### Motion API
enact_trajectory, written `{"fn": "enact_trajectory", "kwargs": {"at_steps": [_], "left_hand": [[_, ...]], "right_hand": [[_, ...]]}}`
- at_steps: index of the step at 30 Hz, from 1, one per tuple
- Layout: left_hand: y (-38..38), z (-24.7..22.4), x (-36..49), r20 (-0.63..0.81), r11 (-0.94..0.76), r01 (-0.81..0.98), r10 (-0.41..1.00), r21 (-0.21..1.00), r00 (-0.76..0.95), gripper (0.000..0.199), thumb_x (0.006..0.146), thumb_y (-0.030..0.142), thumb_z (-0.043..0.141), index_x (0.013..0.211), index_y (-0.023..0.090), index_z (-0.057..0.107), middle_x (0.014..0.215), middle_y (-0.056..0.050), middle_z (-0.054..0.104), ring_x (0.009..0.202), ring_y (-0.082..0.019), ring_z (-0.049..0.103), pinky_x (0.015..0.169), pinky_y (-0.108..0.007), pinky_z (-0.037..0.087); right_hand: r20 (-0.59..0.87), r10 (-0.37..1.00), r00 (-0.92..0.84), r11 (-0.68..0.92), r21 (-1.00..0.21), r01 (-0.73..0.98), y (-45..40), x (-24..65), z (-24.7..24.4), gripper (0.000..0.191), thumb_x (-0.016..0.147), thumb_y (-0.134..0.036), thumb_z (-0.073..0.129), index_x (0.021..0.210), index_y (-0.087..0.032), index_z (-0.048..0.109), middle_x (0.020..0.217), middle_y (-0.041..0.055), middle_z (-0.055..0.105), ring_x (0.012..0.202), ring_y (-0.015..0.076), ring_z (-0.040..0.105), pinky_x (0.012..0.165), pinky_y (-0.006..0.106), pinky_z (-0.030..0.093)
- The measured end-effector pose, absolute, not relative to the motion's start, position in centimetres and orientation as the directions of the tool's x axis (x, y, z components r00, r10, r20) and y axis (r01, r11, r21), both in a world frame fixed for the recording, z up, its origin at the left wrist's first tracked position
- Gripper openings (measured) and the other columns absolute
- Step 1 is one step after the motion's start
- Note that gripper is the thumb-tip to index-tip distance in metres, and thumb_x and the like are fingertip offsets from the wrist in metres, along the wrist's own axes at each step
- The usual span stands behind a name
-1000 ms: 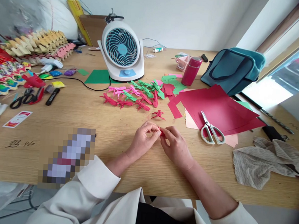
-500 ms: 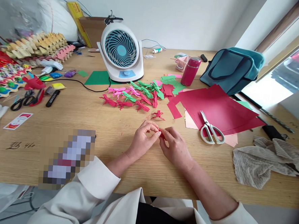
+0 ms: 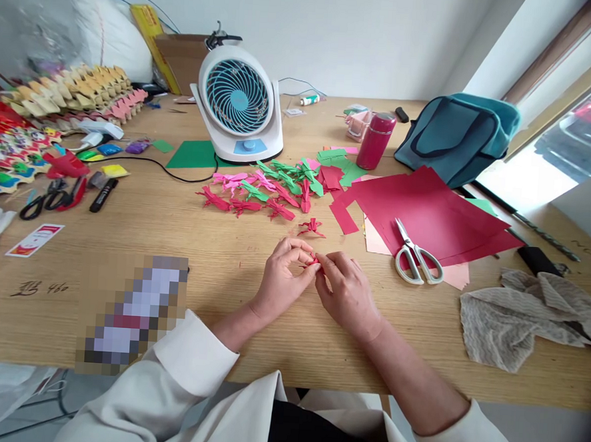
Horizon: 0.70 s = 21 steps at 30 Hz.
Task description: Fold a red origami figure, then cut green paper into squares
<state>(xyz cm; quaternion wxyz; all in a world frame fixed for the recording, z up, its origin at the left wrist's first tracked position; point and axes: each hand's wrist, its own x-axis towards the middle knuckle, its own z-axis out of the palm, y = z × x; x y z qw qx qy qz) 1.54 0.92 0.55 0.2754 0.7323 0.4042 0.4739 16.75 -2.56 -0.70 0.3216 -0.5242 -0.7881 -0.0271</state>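
Observation:
A small folded piece of red paper (image 3: 313,261) is pinched between the fingertips of both hands, partly hidden by them. My left hand (image 3: 285,277) is closed on its left side and my right hand (image 3: 346,291) on its right. Just beyond them lies a folded red paper figure (image 3: 312,227). Farther back is a pile of red, pink and green folded paper figures (image 3: 283,177). White-handled scissors (image 3: 416,255) rest, blades slightly apart, over the edge of large red paper sheets (image 3: 426,209) to the right.
Behind the pile stand a white fan (image 3: 240,104) and a red bottle (image 3: 376,140). A teal bag (image 3: 453,137) and a grey cloth (image 3: 504,320) are on the right. Dark scissors (image 3: 43,202), a black marker (image 3: 103,194) and a blurred-out object (image 3: 134,311) lie left.
My fingers have shifted slightly around the small red paper, and more of it shows between them. Both hands remain in nearly the same place.

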Motion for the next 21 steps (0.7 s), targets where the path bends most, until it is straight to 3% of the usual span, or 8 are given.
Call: {"fn": "enact_trajectory", "kwargs": {"at_steps": [4,6,9,14,21], "left_hand": [[1.3,0.7,1.2,0.370,-0.432,0.231,0.890,0.872,0.268,0.014,0.089,0.026,0.060,0.077,0.019,0.063,0.102,-0.007,0.065,0.103,-0.020,0.060,0.092,-0.034,0.046],[1.6,0.8,0.9,0.382,-0.464,0.246,0.868,0.851,0.316,0.006,0.087,0.026,0.062,0.089,0.020,0.064,0.104,-0.007,0.066,0.103,-0.020,0.060,0.091,-0.034,0.046],[2.1,0.9,0.5,0.446,-0.571,0.267,0.796,0.776,0.409,0.018,0.080,0.019,0.069,0.098,0.022,0.064,0.104,-0.006,0.066,0.104,-0.021,0.059,0.097,-0.037,0.044],[2.8,0.9,-0.1,0.463,-0.627,0.276,0.748,0.729,0.476,0.015,0.081,0.019,0.069,0.095,0.022,0.066,0.106,-0.007,0.066,0.109,-0.023,0.059,0.101,-0.040,0.043],[3.1,1.2,-0.3,0.496,-0.650,0.259,0.731,0.714,0.469,0.012,0.081,0.029,0.072,0.088,0.021,0.067,0.102,-0.007,0.067,0.104,-0.022,0.060,0.097,-0.039,0.045]], "right_hand": [[0.519,0.820,-0.242,0.440,-0.301,0.846,-2.6,16.9,-0.6,0.023,0.095,-0.019,0.049,0.114,-0.018,0.062,0.098,0.0104,0.065,0.082,0.0224,0.060,0.075,0.037,0.046],[0.505,0.831,-0.233,0.427,-0.310,0.850,-2.6,17.1,-0.4,0.023,0.094,-0.019,0.050,0.114,-0.018,0.063,0.098,0.0096,0.066,0.081,0.0218,0.060,0.074,0.036,0.045],[0.487,0.844,-0.223,0.415,-0.332,0.847,-2.7,17.3,0.1,0.021,0.091,-0.017,0.052,0.109,-0.018,0.064,0.097,0.0086,0.066,0.079,0.0205,0.060,0.073,0.035,0.043],[0.479,0.840,-0.256,0.443,-0.331,0.833,-2.7,17.4,0.4,0.015,0.093,-0.018,0.051,0.100,-0.018,0.064,0.095,0.0078,0.067,0.080,0.0199,0.060,0.072,0.034,0.040],[0.484,0.840,-0.246,0.446,-0.355,0.822,-2.9,17.5,0.9,0.020,0.091,-0.020,0.056,0.109,-0.019,0.063,0.089,0.0063,0.066,0.081,0.0215,0.056,0.073,0.035,0.040]]}}
